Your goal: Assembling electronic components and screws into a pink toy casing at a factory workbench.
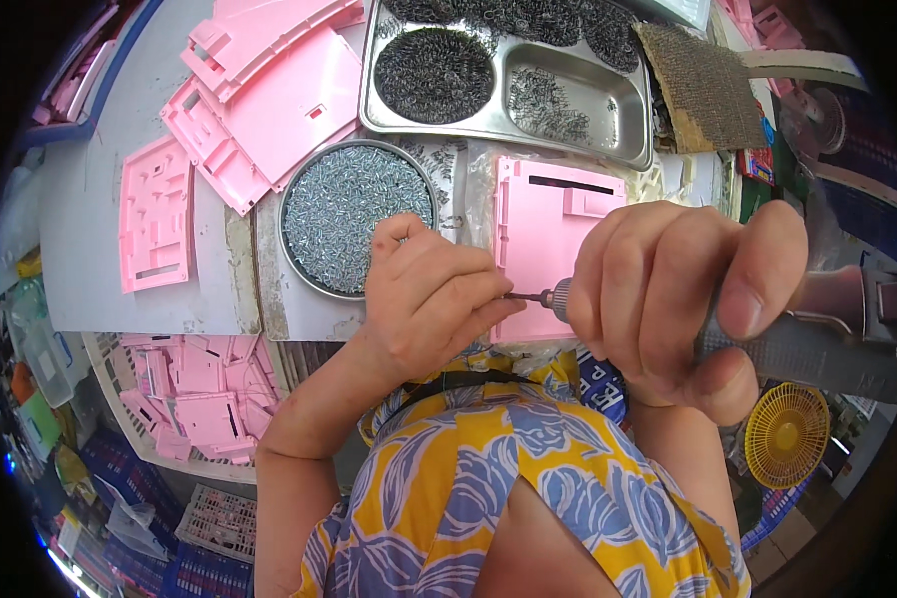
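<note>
My right hand is wrapped round a dark grey electric screwdriver, its thin bit pointing left. The fingertips of my left hand are pinched together at the bit's tip; whatever they hold is too small or hidden to make out. Beneath the bit lies a pink plastic panel with a dark slot near its far edge, partly covered by my right hand. Just beyond my left hand stands a round metal bowl full of small silvery screws.
Farther back, a metal compartment tray holds dark springs. Pink panels are stacked at the far left, with another pink part beside them. A white basket of pink pieces sits lower left. Cardboard leans at the tray's right.
</note>
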`<state>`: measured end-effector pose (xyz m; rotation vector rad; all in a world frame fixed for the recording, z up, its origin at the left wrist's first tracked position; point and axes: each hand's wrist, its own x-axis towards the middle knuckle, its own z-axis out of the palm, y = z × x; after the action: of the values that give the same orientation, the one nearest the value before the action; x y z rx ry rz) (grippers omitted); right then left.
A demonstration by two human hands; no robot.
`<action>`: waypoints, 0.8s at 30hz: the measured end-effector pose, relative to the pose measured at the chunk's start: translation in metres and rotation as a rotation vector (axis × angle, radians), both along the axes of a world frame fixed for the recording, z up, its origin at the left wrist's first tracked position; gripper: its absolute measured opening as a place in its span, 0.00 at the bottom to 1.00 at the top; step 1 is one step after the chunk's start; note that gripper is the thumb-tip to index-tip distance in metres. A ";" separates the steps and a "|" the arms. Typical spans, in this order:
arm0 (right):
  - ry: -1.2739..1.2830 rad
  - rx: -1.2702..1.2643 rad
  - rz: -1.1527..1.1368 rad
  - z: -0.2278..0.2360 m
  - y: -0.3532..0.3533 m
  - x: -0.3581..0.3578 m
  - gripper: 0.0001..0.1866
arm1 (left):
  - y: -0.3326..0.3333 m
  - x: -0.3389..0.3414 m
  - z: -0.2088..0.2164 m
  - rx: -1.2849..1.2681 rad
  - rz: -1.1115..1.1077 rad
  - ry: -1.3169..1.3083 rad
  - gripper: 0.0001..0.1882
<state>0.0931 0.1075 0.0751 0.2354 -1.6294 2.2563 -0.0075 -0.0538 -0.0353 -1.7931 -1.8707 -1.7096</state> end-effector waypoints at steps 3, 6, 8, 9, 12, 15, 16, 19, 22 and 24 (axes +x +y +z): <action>-0.001 -0.008 -0.037 -0.003 -0.004 0.002 0.15 | -0.002 0.004 -0.005 0.038 0.020 0.021 0.16; -0.007 -0.024 -0.077 -0.006 -0.008 0.005 0.16 | -0.005 0.004 -0.004 0.019 0.030 0.033 0.14; -0.025 0.022 -0.170 -0.009 -0.010 0.004 0.16 | -0.007 -0.002 0.005 -0.027 0.023 0.020 0.11; -0.038 0.070 -0.254 -0.015 -0.013 0.002 0.16 | -0.009 -0.005 0.004 -0.023 0.087 -0.033 0.10; -0.066 0.203 -0.333 -0.040 -0.008 -0.004 0.15 | -0.019 -0.018 -0.008 -0.026 0.166 -0.205 0.08; -0.125 0.341 -0.289 -0.054 -0.002 -0.007 0.15 | -0.029 -0.022 -0.014 -0.079 0.057 -0.327 0.09; -0.140 0.393 -0.274 -0.055 -0.001 -0.007 0.15 | -0.030 -0.021 -0.013 -0.109 0.049 -0.318 0.09; -0.163 0.544 -0.243 -0.058 -0.002 -0.006 0.15 | -0.023 -0.014 -0.008 -0.193 0.121 -0.226 0.08; -0.171 0.696 -0.220 -0.060 -0.001 -0.005 0.15 | -0.018 -0.003 -0.004 -0.290 0.178 -0.099 0.09; -0.195 0.717 -0.195 -0.053 0.001 -0.005 0.15 | -0.020 0.002 -0.005 -0.339 0.151 -0.046 0.10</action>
<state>0.0876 0.1086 0.0219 0.0205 -2.3960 1.5147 -0.0052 -0.0734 -0.0401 -1.6661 -2.3672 -1.4656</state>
